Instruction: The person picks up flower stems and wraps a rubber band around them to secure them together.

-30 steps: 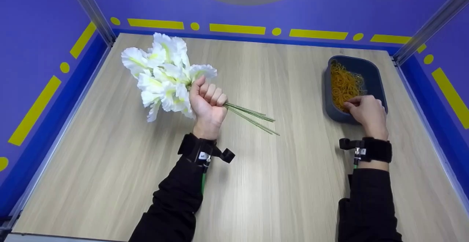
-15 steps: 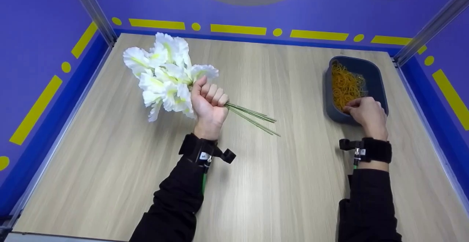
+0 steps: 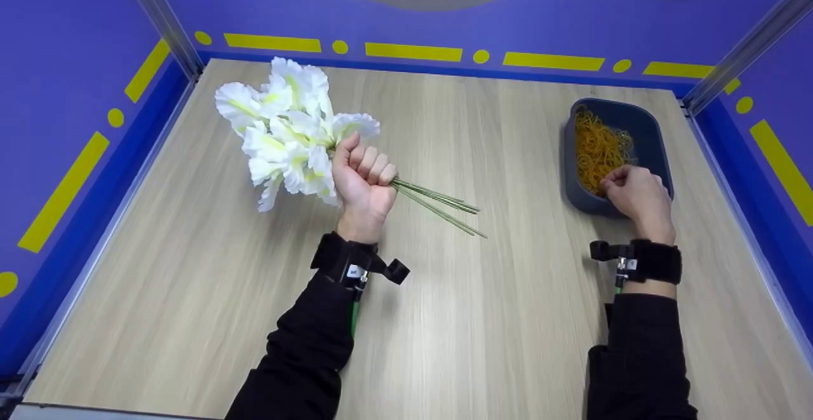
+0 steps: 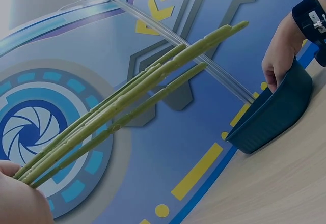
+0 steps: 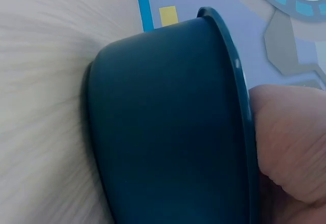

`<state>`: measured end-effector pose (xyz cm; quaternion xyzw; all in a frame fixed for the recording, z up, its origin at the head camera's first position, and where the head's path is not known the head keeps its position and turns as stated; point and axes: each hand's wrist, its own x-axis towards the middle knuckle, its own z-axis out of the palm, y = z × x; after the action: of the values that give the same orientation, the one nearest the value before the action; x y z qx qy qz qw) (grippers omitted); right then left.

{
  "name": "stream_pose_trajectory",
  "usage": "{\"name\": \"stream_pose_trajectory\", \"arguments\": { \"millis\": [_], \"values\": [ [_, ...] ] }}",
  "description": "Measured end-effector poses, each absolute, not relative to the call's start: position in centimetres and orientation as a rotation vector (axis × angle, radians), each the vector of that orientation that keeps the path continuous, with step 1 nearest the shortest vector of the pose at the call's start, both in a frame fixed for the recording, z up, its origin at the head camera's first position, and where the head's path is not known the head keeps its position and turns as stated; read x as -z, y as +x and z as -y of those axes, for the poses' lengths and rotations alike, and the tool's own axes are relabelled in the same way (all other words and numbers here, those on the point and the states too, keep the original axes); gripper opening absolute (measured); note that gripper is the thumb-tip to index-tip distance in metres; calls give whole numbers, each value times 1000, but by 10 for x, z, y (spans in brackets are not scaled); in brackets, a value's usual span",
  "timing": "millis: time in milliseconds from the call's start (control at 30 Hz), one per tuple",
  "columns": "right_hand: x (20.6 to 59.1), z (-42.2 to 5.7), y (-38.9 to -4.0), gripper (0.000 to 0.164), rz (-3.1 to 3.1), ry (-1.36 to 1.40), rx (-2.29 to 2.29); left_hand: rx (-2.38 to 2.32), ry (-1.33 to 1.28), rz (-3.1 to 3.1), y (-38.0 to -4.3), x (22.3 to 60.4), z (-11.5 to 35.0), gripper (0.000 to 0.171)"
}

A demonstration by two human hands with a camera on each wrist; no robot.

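Note:
My left hand (image 3: 364, 175) grips a bunch of artificial white flowers (image 3: 286, 137) by the stems, just below the blooms. In the left wrist view the green stems (image 4: 122, 102) stick out past the fist, side by side. At the right, a dark blue-grey plastic box (image 3: 571, 182) holds a heap of yellow rubber bands (image 3: 597, 143). My right hand (image 3: 638, 197) reaches over its near rim, thumb and fingertips pinched together at the rubber bands. In the right wrist view the box's outer wall (image 5: 168, 117) hides the fingertips.
Both things are over a light wood table (image 3: 483, 318). A blue-purple panel (image 3: 413, 26) with yellow dashes closes off the back, and similar panels stand at the left and right sides. Metal posts (image 3: 168, 26) mark the corners.
My right hand shifts very slightly within the box, its fingertips staying close together at the rubber bands. The left hand and the flowers stay almost still.

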<state>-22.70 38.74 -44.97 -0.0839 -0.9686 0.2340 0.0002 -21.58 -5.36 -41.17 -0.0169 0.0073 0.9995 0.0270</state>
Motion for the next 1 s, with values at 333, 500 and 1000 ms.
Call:
{"name": "stream_pose_trajectory", "arguments": {
  "millis": [333,500,1000],
  "values": [
    [440,-387,-223,31,2852,-230,-769,-3079,-46,-13,-216,412,53,53],
    [434,-386,-224,33,2760,-284,-811,-3080,-43,-10,-216,412,54,53],
    [415,-372,-222,34,2435,-360,-972,-3086,-37,-13,-216,411,53,51]
  ]
}}
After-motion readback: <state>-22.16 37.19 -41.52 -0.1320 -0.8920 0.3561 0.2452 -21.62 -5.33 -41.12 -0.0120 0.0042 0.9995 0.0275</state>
